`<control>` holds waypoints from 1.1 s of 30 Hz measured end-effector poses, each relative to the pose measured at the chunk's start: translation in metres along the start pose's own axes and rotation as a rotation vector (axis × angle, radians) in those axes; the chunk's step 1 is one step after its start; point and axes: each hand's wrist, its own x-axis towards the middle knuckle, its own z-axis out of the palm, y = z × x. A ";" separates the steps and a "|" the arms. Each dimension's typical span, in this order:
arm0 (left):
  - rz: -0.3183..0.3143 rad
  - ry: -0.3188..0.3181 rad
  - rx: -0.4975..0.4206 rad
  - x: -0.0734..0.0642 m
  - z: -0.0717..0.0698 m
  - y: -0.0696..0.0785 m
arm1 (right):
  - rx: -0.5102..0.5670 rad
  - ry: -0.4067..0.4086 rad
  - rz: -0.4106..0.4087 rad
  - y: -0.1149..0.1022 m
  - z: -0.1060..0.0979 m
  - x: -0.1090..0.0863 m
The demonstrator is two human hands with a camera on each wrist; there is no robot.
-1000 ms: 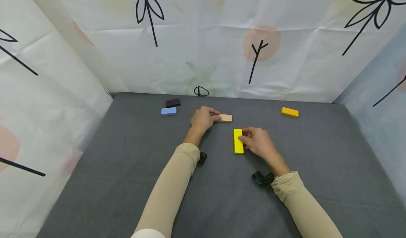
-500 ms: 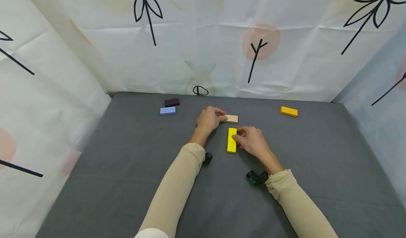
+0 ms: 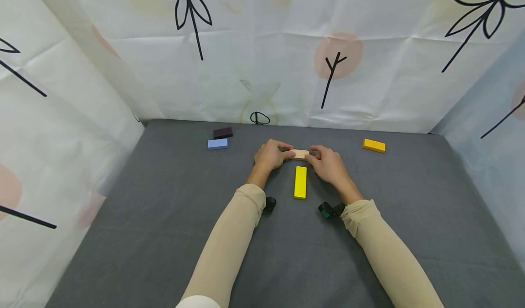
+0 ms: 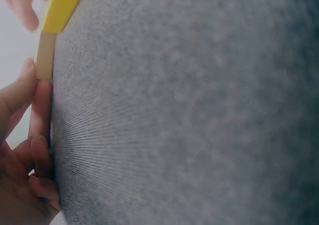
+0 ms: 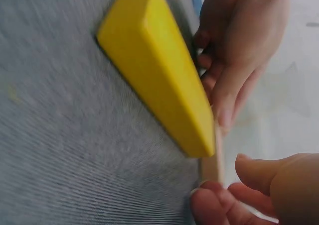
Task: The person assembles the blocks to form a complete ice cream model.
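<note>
A light wooden block lies crosswise near the back of the grey table. My left hand pinches its left end between thumb and fingers; the left wrist view shows the wooden block between them. My right hand is at the block's right end, fingers bent around that corner. In the right wrist view, the right thumb stands slightly above the wood. A bright yellow block lies lengthwise just in front, pointing toward the wooden one, with neither hand on it.
At the back left, a blue block lies in front of a dark brown block. An orange-yellow block lies at the back right. Patterned white cloth hangs behind the table and along its sides.
The wooden block has shifted slightly right with my left hand. My right hand slid the yellow block left, released it, and moved forward to the wooden block's right end.
</note>
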 end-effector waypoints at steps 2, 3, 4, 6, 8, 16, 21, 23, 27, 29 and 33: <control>0.000 -0.003 -0.001 0.000 0.001 0.000 | -0.005 0.002 -0.001 0.003 0.002 0.006; 0.003 -0.004 -0.003 0.000 0.001 0.000 | -0.007 0.005 -0.002 0.004 0.003 0.008; 0.007 -0.007 -0.005 0.000 0.001 0.000 | -0.007 0.009 -0.002 0.006 0.003 0.009; 0.016 -0.014 -0.013 -0.001 0.000 0.000 | -0.021 0.019 -0.012 0.008 0.004 0.009; 0.028 -0.022 -0.020 -0.001 0.000 -0.001 | -0.030 0.025 -0.022 0.008 0.004 0.009; 0.051 -0.079 -0.044 0.001 -0.001 -0.005 | -0.044 0.003 -0.035 0.011 0.002 0.006; 0.066 -0.101 -0.065 0.001 -0.002 -0.007 | -0.037 -0.011 -0.043 0.014 0.002 0.005; 0.067 -0.106 -0.072 0.001 -0.002 -0.008 | -0.032 -0.021 -0.043 0.015 0.002 0.005; 0.071 -0.121 -0.095 0.001 -0.002 -0.010 | -0.018 -0.037 -0.036 0.017 0.002 0.003; 0.076 -0.130 -0.103 0.000 -0.002 -0.011 | -0.009 -0.041 -0.040 0.019 0.001 0.002; 0.101 -0.151 -0.120 -0.001 -0.003 -0.013 | 0.007 -0.043 -0.048 0.021 0.000 0.001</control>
